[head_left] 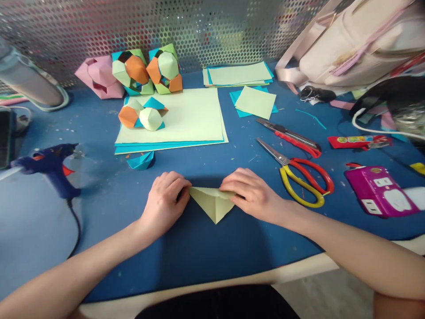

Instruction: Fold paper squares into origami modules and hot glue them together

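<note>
A pale green sheet of paper [214, 204], folded into a triangle with its point toward me, is held between my two hands just above the blue table. My left hand [168, 195] pinches its left corner between thumb and fingers. At the right corner my right hand [250, 192] grips it the same way, fingers over the top edge. A crease runs down the paper's middle. Beyond my left hand lies a small folded blue paper piece [142, 161]. Scissors [299, 177] with red and yellow handles rest to the right of my right hand.
Large paper sheets [192, 115] carry a partly joined folded-paper model [146, 115]. Finished paper balls [133, 71] stand behind. A glue gun [53, 166] is at left. Small paper squares [255, 102], a box cutter [292, 136], a purple power strip [381, 190] and a bag [352, 44] occupy the right.
</note>
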Demonstrator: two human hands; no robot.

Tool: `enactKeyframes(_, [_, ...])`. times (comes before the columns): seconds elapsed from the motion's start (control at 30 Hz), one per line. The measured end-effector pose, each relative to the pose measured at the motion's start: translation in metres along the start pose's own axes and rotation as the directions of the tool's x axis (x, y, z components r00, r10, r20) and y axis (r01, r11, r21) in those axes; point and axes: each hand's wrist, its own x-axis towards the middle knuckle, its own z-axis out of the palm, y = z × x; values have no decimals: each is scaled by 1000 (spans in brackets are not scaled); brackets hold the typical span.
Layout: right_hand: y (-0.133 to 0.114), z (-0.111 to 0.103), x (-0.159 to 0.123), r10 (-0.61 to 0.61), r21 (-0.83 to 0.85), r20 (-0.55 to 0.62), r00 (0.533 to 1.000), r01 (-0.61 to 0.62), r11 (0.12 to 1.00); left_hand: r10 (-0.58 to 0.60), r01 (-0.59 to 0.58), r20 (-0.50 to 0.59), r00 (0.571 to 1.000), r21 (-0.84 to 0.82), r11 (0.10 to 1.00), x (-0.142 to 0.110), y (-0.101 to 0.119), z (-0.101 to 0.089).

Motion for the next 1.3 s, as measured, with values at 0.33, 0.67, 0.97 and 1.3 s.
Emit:
enactKeyframes(0.33, [-4,-5,-1,-184,-228,66,981,194,954,469,-465,66,880,-74,882,-6,10,-4])
enactKeyframes(0.67, [-10,-8,-1,-201,-328,135,970,235,915,510,-512,132,850,-22,859,-4,10,-1])
enactKeyframes(0.97, [-15,-22,-3,-173,-395,199,965,240,887,507,-520,126,853,108,848,-5,10,-4])
enactKeyframes(1.3, [-14,-18,0,-114,-427,220,969,201,882,515,-535,149,844,181,825,-6,9,-2])
